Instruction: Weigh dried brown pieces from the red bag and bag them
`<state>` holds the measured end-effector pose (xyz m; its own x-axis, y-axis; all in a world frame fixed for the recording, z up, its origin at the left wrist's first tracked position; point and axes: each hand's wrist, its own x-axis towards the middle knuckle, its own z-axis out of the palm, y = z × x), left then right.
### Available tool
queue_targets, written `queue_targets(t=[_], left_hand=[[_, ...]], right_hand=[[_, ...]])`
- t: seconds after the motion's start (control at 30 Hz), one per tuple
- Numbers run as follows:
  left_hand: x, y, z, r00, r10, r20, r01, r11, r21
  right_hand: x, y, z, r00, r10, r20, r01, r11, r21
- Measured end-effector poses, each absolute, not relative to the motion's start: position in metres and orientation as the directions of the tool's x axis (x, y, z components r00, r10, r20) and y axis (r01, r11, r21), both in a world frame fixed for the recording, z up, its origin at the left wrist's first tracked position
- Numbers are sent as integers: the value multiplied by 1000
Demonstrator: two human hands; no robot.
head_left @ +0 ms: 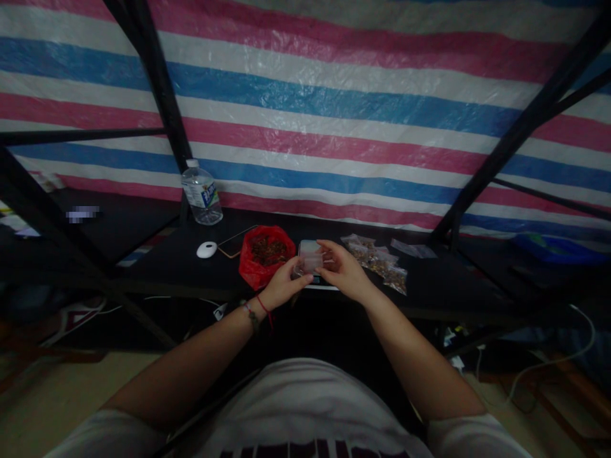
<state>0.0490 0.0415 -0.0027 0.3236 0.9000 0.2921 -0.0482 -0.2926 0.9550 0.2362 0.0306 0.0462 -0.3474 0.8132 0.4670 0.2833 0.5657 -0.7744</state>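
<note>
Plastic, clear and thin-walled by the look of it, makes up the small clear piece (pixel 312 262) between the two hands, near the front edge of the black desk (pixel 429 277); whether it is a bag or a little box is too blurred to tell. It should handle as something very light, smooth enough to slide between dry fingertips, and likely to crumple or flex under a hard squeeze, so a light pinch at its two side edges looks the best hold. It lies right at the fingertips, touching both hands: the left hand (pixel 285 284) is curled partly closed on its left side, thumb on the near face, while the right hand (pixel 348 272) is more widely curved around its right side, index finger reaching to the far edge and thumb near the front, lightly holding it. Below it a digital scale (pixel 329 288) shows its pale front rim along the desk's front edge. Just left of the left hand stands an open red plastic bag (pixel 255 275) with brown dried pieces (pixel 268 250) inside. Right of the right hand lie filled small bags (pixel 377 257), with flat clear bags (pixel 413 249) beyond, toward the rear edge. Farther left are a white mouse-shaped object (pixel 207 249) and, by the rear edge, a clear bottle (pixel 203 194).
</note>
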Motion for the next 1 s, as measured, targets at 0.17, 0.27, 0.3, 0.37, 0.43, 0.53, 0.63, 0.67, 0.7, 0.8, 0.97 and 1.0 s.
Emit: queue_targets(t=[0.17, 0.27, 0.3, 0.37, 0.43, 0.53, 0.63, 0.67, 0.7, 0.8, 0.97, 1.0], left_hand=[[45, 45, -1, 363, 928, 89, -361, 52, 931], [40, 45, 8, 497, 866, -56, -417, 295, 860], [39, 44, 11, 551, 830, -86, -429, 370, 824], [36, 42, 16, 634, 767, -103, -450, 473, 757], [35, 40, 19, 675, 732, -92, -466, 519, 717], [34, 39, 21, 711, 696, -97, -457, 563, 688], [33, 39, 21, 730, 674, -110, -463, 606, 647], [33, 39, 21, 736, 668, -114, -465, 621, 632], [33, 39, 21, 743, 658, -121, -461, 635, 619], [35, 38, 20, 767, 624, -150, -423, 668, 613], [37, 34, 19, 760, 632, -151, -346, 591, 729], [38, 34, 18, 747, 651, -131, -347, 551, 759]], right_hand=[[241, 39, 42, -423, 789, 445, 450, 610, -653], [247, 63, 31, -332, 831, 446, 493, 556, -670], [249, 73, 25, -262, 854, 449, 520, 517, -680], [252, 93, 14, -146, 884, 445, 599, 437, -671], [253, 109, 4, -141, 901, 411, 686, 388, -616], [251, 120, -4, -191, 910, 367, 767, 372, -523], [247, 111, 5, -145, 858, 492, 759, 416, -501], [245, 104, 12, -135, 834, 535, 727, 450, -518], [243, 95, 19, -138, 816, 561, 676, 491, -549], [235, 65, 42, -332, 792, 513, 433, 611, -663], [229, 32, 58, -539, 743, 398, 338, 623, -705], [230, 29, 58, -493, 764, 418, 356, 615, -704]])
